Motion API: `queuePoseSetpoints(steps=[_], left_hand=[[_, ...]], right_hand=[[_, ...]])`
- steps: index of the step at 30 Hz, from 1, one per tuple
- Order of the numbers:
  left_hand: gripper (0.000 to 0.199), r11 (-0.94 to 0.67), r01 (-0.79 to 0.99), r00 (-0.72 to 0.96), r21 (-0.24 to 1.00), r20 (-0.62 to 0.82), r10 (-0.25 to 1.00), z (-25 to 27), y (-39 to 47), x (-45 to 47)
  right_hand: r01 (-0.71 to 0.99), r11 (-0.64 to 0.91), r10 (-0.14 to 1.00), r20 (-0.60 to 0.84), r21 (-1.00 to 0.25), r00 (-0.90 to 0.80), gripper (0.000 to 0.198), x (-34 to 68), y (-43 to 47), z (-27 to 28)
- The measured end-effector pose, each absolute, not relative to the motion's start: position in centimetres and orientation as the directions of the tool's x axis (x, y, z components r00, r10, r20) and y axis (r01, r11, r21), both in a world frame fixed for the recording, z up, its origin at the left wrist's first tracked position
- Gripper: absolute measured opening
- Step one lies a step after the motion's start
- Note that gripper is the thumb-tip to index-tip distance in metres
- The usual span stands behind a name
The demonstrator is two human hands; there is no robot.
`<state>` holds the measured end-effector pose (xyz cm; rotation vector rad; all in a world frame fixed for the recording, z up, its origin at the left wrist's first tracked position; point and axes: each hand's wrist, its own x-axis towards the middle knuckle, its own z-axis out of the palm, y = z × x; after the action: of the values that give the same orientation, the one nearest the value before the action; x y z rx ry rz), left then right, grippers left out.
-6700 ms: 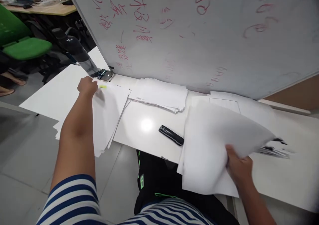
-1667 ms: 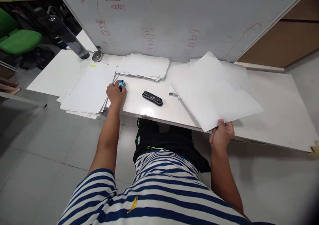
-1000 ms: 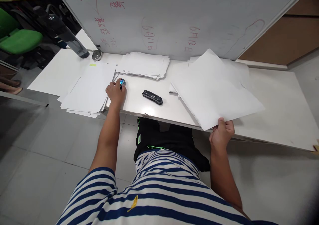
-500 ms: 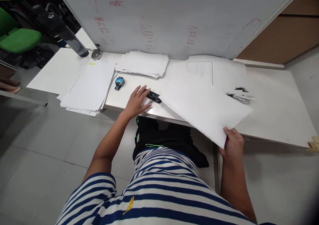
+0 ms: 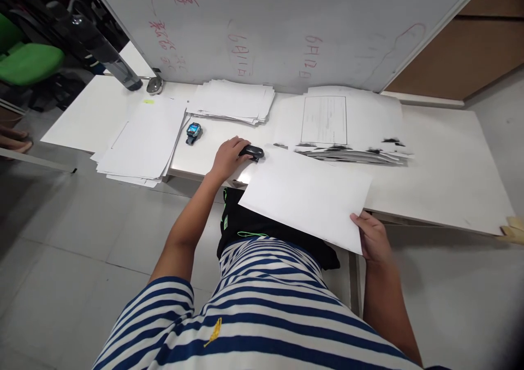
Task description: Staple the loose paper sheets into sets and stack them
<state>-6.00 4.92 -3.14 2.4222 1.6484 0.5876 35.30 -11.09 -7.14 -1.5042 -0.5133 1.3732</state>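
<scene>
Around the stapler (image 5: 254,151), the left hand (image 5: 230,157) has now curled.

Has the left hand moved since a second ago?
Yes: against the fixed whiteboard, the left hand has moved right, from the smartwatch to the stapler.
</scene>
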Motion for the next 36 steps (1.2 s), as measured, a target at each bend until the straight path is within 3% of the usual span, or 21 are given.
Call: queuePoseSetpoints(steps=[6, 11, 19, 23, 29, 36], left_hand=[[0.040, -0.373, 0.871, 0.308, 0.321, 0.235, 0.922, -3.0, 4.7, -5.7], [0.045, -0.290, 0.898, 0.267, 0.331, 0.114, 0.957, -1.3, 4.0, -5.1], [0.046, -0.067, 0.897, -0.003, 0.437, 0.157, 0.988, -0.6, 7.1, 0.3], [0.046, 0.040, 0.917, -0.090, 0.396, 0.110, 0.990, -1.8, 8.6, 2.3], [0.046, 0.016, 0.944, -0.060, 0.329, 0.123, 0.991, -2.8, 8.4, 2.7], [0.044, -0.007, 0.955, -0.038, 0.298, 0.145, 0.989, -3.6, 8.4, 3.1]], right_hand=[[-0.272, -0.414, 0.868, -0.466, -0.869, 0.168, 0.036, 34.6, -10.6, -7.5], [-0.225, -0.391, 0.899, -0.423, -0.892, 0.114, 0.041, 33.7, -10.1, -7.5], [-0.215, -0.372, 0.911, -0.400, -0.903, 0.105, 0.043, 33.3, -10.3, -7.9], [-0.191, -0.365, 0.910, -0.393, -0.911, 0.133, 0.046, 33.0, -10.3, -8.0], [-0.076, -0.403, 0.902, -0.410, -0.912, 0.138, 0.046, 33.3, -10.6, -8.2], [-0.080, -0.419, 0.892, -0.427, -0.904, 0.149, 0.039, 32.7, -10.8, -8.0]])
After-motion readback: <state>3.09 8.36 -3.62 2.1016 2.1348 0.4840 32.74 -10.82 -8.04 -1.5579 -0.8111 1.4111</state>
